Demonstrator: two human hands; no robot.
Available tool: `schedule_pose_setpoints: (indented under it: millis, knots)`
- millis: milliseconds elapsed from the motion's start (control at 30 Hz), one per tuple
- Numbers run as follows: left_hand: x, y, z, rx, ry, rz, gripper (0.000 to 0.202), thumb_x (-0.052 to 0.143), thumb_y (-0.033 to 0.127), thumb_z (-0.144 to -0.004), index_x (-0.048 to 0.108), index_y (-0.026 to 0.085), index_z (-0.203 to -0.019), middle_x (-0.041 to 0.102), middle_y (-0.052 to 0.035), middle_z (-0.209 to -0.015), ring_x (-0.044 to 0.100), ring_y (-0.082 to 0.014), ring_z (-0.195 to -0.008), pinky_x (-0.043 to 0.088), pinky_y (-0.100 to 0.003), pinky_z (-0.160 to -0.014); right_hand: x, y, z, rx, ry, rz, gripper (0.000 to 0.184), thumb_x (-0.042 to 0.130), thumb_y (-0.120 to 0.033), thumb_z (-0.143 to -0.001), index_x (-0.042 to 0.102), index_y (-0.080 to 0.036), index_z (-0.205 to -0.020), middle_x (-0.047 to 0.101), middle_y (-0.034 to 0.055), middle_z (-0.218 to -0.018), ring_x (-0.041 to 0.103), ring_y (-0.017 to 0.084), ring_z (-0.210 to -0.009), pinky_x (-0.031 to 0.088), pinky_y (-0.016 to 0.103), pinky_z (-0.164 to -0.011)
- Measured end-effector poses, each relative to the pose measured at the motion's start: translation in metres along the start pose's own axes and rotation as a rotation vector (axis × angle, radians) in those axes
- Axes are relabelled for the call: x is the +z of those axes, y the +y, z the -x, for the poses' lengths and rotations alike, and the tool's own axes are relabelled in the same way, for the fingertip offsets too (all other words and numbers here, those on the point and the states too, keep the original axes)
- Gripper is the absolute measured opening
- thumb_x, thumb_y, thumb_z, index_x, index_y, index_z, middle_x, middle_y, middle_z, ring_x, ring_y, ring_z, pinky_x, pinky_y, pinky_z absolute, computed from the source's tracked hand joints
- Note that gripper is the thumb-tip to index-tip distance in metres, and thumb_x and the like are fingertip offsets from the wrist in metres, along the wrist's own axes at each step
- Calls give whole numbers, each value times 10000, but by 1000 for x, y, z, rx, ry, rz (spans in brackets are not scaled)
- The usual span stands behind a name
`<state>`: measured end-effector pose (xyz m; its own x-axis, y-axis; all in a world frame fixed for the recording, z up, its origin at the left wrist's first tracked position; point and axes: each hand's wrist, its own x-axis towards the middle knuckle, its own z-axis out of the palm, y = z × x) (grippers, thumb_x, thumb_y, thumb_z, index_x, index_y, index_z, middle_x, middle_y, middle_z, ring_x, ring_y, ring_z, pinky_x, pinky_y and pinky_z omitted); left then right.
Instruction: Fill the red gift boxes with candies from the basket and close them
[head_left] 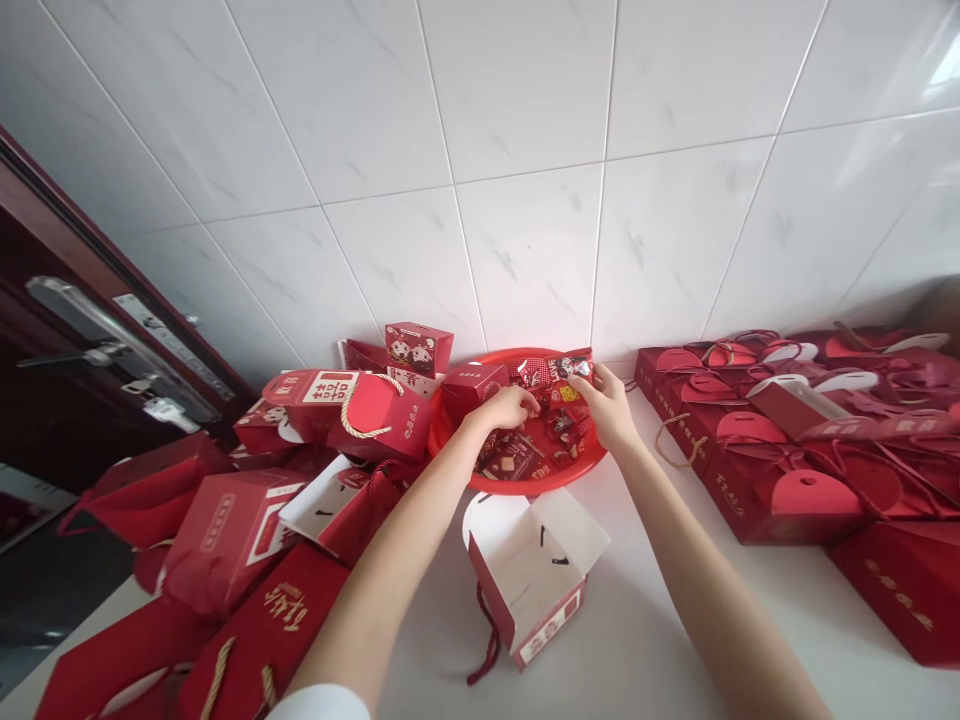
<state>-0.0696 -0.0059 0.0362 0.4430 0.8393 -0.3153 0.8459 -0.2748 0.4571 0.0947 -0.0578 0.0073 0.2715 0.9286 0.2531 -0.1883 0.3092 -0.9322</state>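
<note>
I have the right hand (611, 408) clamped on a red packet (574, 363) at the basin (540, 484)'s far-right edge; the left hand (512, 408) (grip: I can't tell) is inside.

So you've got an oval red plastic basin (529, 487) at twelve, flat glossy red packets (514, 462) in it, a square white-lined cardboard box (525, 590) at its six, boxy red cardboard cartons (240, 530) at your ten, more cartons (799, 490) at two.
</note>
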Motion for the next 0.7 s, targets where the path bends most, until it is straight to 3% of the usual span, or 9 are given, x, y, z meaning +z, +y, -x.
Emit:
schedule_pose_setpoints:
  millis: [67,167,233,333,467,600,700]
  knots:
    - [-3,2,6,15,-117,32,428,540,15,-778,758,214,-1089,762,-50,-1098,740,-186,-869,572,-256,-778,0,0,0,-1,-4,4,282,715,-405,-710,637,-206,-894,718,24,-846,672,221,-791,543,354,-737]
    - [1,10,12,-6,-380,26,248,656,100,-755,806,240,-893,781,-13,-843,736,-193,-725,581,-255,-658,1,0,0,1,-12,0,282,716,-402,-710,637,-212,-902,711,20,-827,673,224,-793,546,365,-749]
    - [6,14,10,-52,-464,-19,179,732,128,-703,808,224,-834,757,-22,-716,720,-212,-655,567,-263,-586,1,1,-1,0,-5,8,283,719,-400,-704,638,-210,-898,706,20,-824,669,223,-789,545,369,-754]
    - [9,13,4,-126,-352,-108,245,775,93,-638,793,174,-869,735,-60,-662,703,-232,-632,539,-267,-544,0,2,-1,-12,4,28,280,720,-399,-703,641,-210,-894,704,20,-831,664,219,-782,542,376,-768]
    - [7,3,-1,-189,-126,-193,367,730,61,-670,752,147,-1026,766,-133,-866,715,-249,-682,555,-301,-583,0,1,0,-9,-5,33,283,718,-401,-701,638,-216,-898,704,16,-824,660,215,-764,541,373,-755]
    - [7,0,-1,-136,-36,-235,402,661,36,-721,737,207,-1077,729,-137,-1150,731,-257,-871,565,-314,-732,1,0,1,1,4,36,279,718,-402,-692,642,-213,-883,702,18,-808,661,221,-772,538,369,-743]
    - [9,4,0,-45,-34,-273,310,685,100,-750,740,220,-1030,720,-107,-1169,696,-276,-1024,535,-307,-829,2,0,1,9,1,16,303,727,-405,-685,650,-210,-903,718,28,-844,667,226,-790,542,367,-743]
